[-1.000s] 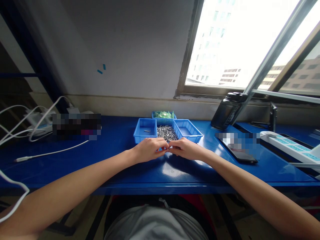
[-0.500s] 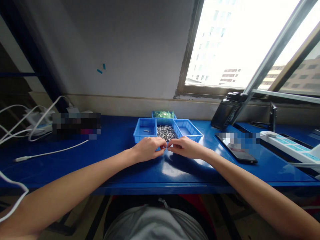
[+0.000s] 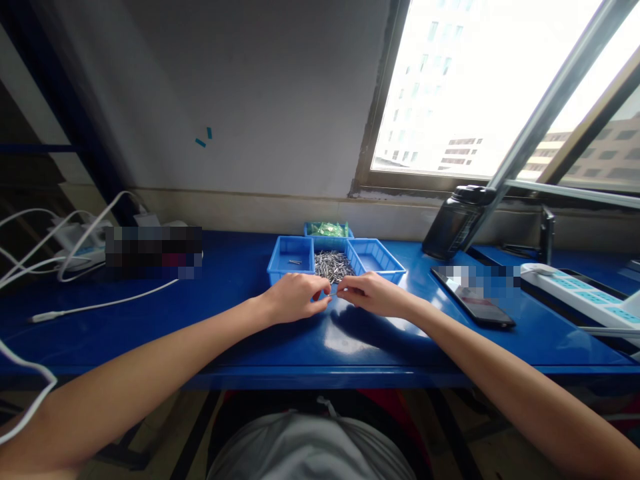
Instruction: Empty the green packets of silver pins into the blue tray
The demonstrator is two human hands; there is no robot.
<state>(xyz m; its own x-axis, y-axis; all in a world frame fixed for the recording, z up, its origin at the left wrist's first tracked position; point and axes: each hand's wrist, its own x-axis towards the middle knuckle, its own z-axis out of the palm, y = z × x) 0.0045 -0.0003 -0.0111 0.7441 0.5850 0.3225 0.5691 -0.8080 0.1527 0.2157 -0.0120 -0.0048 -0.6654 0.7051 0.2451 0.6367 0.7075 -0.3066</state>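
Note:
My left hand (image 3: pixel 295 297) and my right hand (image 3: pixel 373 294) meet fingertip to fingertip over the blue table (image 3: pixel 240 333), just in front of the middle blue tray (image 3: pixel 359 263). Both hands are closed in a pinch around a small thin metal piece (image 3: pixel 333 292) between them. The middle tray holds a heap of small metal pins (image 3: pixel 333 263). The left blue tray (image 3: pixel 291 259) holds a single pin. The right blue tray (image 3: pixel 376 257) shows only its bare floor.
A tray of green parts (image 3: pixel 327 229) stands behind the three trays. A dark bottle (image 3: pixel 456 223), a phone (image 3: pixel 473 303) and a white power strip (image 3: pixel 580 293) lie to the right. White cables (image 3: pixel 75 267) trail across the left side.
My hands have drawn slightly apart, so the thin metal piece now shows between the fingertips. Otherwise nothing has moved.

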